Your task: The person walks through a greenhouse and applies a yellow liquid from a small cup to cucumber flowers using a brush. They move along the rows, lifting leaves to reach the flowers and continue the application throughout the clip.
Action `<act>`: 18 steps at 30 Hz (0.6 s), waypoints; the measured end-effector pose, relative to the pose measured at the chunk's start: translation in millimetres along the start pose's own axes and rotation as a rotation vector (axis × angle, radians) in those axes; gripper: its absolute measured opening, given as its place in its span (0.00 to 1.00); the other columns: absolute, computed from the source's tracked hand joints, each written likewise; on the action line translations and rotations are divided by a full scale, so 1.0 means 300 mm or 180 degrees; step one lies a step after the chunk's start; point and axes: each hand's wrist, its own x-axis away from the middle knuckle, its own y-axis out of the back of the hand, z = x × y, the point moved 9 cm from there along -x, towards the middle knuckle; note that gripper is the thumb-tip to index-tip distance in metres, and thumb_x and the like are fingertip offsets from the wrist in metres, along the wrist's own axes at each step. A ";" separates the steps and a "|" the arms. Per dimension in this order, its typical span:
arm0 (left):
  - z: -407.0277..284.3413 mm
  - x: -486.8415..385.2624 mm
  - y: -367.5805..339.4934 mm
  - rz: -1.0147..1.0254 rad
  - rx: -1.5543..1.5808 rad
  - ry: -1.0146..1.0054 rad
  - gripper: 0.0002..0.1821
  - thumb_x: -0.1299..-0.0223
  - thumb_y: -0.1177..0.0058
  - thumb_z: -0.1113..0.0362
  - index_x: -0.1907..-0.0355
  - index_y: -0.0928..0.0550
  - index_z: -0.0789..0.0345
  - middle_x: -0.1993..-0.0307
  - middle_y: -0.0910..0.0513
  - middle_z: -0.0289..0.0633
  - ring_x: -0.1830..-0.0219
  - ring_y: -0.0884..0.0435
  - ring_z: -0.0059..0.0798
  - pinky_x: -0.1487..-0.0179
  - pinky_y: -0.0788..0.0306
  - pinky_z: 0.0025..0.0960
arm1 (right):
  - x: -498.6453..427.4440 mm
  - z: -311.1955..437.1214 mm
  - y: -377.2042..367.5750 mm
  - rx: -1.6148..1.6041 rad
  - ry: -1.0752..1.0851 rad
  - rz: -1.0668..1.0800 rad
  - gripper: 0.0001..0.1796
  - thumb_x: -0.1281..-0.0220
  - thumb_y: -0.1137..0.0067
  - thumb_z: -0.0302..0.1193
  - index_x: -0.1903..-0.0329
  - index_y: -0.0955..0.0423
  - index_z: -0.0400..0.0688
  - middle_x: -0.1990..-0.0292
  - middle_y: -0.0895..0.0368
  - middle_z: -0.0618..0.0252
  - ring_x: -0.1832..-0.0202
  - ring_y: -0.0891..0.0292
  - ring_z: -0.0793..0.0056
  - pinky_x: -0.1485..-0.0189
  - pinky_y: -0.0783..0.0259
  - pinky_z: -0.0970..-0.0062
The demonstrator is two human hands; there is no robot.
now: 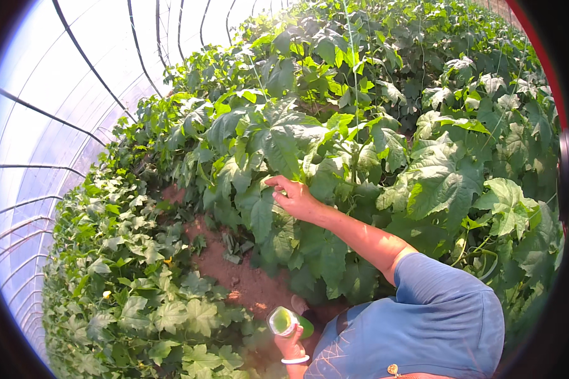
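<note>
My left hand point(292, 345), with a white bracelet at the wrist, grips a clear container point(284, 322) with bright green contents, low in the head view. The container is tilted, its wide end towards the upper left. My right hand point(291, 196) is stretched out among large lobed leaves point(277, 137) of a climbing plant. Its index finger is extended and the thumb lies below it, close to the leaves. Whether something small is between the fingertips cannot be told.
Dense plants point(170, 308) grow on the left, beside a strip of bare soil point(242, 279). Strings point(354, 71) hang among the vines. A curved greenhouse wall of translucent film with dark hoops point(92, 66) rises at the upper left.
</note>
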 end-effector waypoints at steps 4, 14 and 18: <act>-0.062 -0.215 -0.007 0.0208 -0.0212 0.0051 0.29 0.56 0.30 0.83 0.47 0.19 0.69 0.57 0.15 0.36 0.57 0.17 0.26 0.47 0.25 0.31 | 0.012 0.032 -0.064 0.0634 0.0256 -0.0020 0.18 0.33 0.45 0.28 0.41 0.26 0.46 0.46 0.23 0.59 0.46 0.22 0.65 0.44 0.25 0.64; -0.307 -0.775 0.096 0.0606 0.0002 -0.0262 0.37 0.62 0.28 0.82 0.42 0.23 0.71 0.54 0.16 0.38 0.55 0.17 0.28 0.47 0.25 0.31 | -0.312 -0.077 -0.496 0.0344 0.0165 0.0120 0.23 0.30 0.47 0.26 0.34 0.32 0.43 0.40 0.30 0.60 0.43 0.25 0.67 0.39 0.27 0.66; -0.389 -0.923 0.174 0.0710 -0.0116 -0.0012 0.42 0.66 0.21 0.79 0.41 0.23 0.71 0.51 0.17 0.40 0.53 0.17 0.29 0.46 0.21 0.33 | -0.561 -0.240 -0.530 0.0134 -0.0338 -0.0195 0.26 0.31 0.47 0.27 0.31 0.33 0.43 0.34 0.36 0.58 0.42 0.25 0.68 0.38 0.27 0.67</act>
